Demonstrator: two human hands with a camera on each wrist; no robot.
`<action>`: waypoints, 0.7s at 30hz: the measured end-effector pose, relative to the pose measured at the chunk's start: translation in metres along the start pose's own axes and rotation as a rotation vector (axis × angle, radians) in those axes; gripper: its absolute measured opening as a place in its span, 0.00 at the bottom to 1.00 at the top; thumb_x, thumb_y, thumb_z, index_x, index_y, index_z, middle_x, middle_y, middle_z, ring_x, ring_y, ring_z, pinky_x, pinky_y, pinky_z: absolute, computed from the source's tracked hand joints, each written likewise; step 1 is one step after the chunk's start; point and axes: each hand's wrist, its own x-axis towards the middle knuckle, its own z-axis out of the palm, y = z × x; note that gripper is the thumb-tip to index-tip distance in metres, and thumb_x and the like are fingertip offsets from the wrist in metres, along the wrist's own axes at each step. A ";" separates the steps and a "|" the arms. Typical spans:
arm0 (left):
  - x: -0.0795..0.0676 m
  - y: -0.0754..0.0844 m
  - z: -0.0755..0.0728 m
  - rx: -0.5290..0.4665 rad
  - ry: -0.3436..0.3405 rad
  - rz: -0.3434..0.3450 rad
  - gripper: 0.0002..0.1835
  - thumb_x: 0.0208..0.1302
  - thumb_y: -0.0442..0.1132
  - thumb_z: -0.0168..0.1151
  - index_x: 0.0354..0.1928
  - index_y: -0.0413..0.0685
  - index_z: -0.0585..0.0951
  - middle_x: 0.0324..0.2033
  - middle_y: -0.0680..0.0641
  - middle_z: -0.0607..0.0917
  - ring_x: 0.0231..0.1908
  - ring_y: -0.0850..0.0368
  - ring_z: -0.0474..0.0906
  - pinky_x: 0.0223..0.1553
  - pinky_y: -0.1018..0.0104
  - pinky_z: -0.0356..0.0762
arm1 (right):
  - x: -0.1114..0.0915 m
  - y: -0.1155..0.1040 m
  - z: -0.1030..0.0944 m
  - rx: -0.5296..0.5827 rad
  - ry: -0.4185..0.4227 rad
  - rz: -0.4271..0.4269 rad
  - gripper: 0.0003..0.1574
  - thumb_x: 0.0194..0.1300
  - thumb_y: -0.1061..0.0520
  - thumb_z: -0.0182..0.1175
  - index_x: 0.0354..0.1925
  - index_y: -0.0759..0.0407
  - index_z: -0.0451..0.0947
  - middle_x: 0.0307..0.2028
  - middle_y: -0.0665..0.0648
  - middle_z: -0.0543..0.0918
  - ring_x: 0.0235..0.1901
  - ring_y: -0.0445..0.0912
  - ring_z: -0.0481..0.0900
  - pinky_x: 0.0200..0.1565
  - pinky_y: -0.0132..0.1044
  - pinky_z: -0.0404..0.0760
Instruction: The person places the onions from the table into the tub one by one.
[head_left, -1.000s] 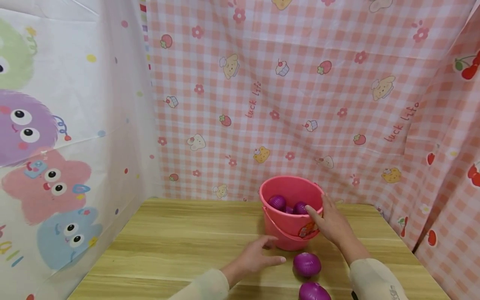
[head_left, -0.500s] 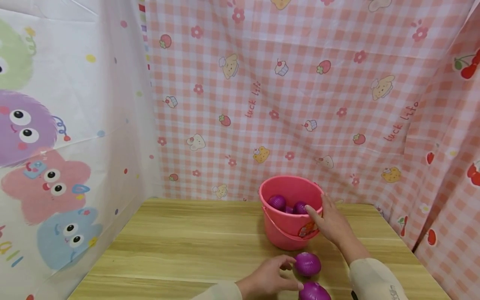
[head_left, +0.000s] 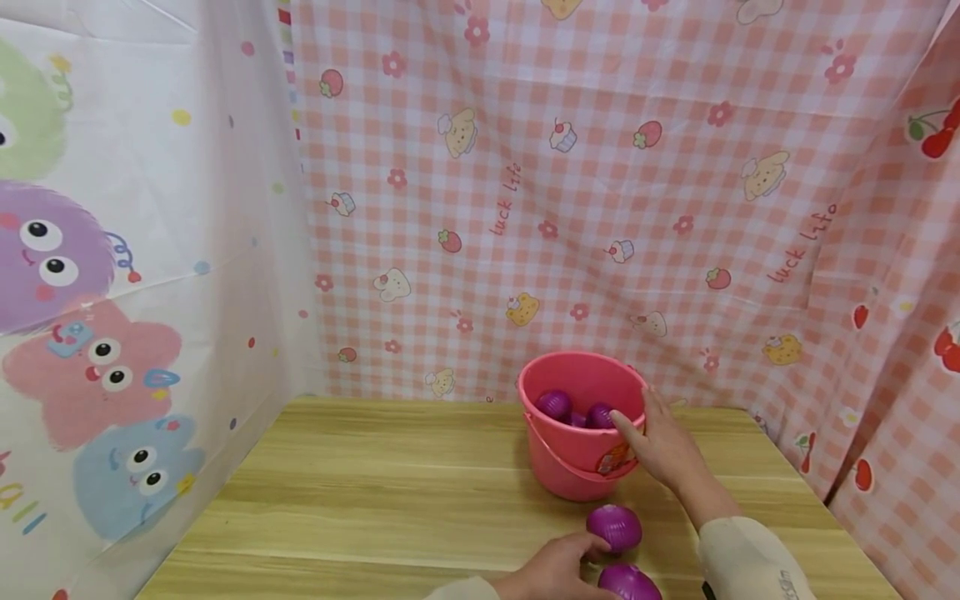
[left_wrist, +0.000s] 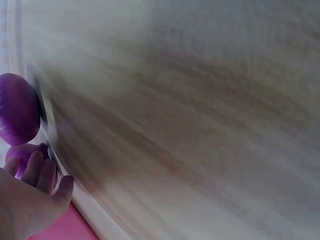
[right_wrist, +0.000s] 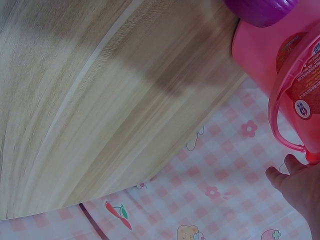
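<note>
A pink bucket (head_left: 562, 475) stands upright on the table with purple onions (head_left: 554, 406) inside. My right hand (head_left: 671, 446) rests at its right rim, thumb over the front edge and fingers along the outer side; in the right wrist view that hand (right_wrist: 300, 187) lies beside the handle's joint. In front of the bucket sits one onion (head_left: 615, 528), and a second onion (head_left: 630, 583) lies nearer, cut by the frame's bottom. My left hand (head_left: 557, 573) is just left of these two, thumb and fingers spread toward the nearer onion. The left wrist view shows its fingers (left_wrist: 47, 175) overlapping an onion.
The wood-grain table (head_left: 360, 492) extends to the left of the bucket. A pink checked cloth (head_left: 420, 275) hangs behind it, a white cartoon cloth (head_left: 247, 250) on the left. The bucket's handle (right_wrist: 274, 110) hangs down against its front.
My left hand has moved from beside the bucket's base toward the near edge and right, up to the onions. My right hand has stayed at the rim.
</note>
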 end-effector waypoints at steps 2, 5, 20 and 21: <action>0.002 0.000 0.002 -0.006 -0.016 -0.005 0.27 0.46 0.44 0.71 0.50 0.44 0.76 0.34 0.60 0.78 0.35 0.70 0.72 0.36 0.77 0.71 | 0.000 0.000 0.000 -0.001 0.000 0.000 0.55 0.63 0.28 0.36 0.69 0.65 0.36 0.67 0.69 0.44 0.63 0.67 0.47 0.57 0.64 0.51; 0.004 0.001 0.004 -0.005 -0.035 -0.010 0.27 0.46 0.43 0.71 0.49 0.44 0.76 0.33 0.60 0.79 0.34 0.71 0.72 0.36 0.77 0.71 | 0.000 0.000 0.000 -0.001 0.002 0.003 0.54 0.63 0.29 0.37 0.69 0.65 0.36 0.67 0.69 0.43 0.63 0.67 0.47 0.57 0.64 0.51; 0.010 0.005 0.012 -0.058 -0.156 -0.120 0.22 0.48 0.42 0.70 0.48 0.51 0.78 0.29 0.62 0.77 0.31 0.72 0.72 0.34 0.75 0.73 | 0.000 0.000 0.000 -0.002 0.010 -0.005 0.56 0.61 0.26 0.35 0.69 0.63 0.37 0.67 0.68 0.44 0.63 0.66 0.48 0.56 0.65 0.52; 0.010 0.006 0.012 -0.064 -0.160 -0.125 0.21 0.48 0.41 0.70 0.48 0.51 0.78 0.28 0.62 0.77 0.30 0.72 0.72 0.33 0.75 0.73 | 0.000 0.000 0.000 0.000 0.010 -0.003 0.56 0.61 0.26 0.35 0.69 0.63 0.37 0.67 0.68 0.44 0.63 0.66 0.48 0.56 0.65 0.52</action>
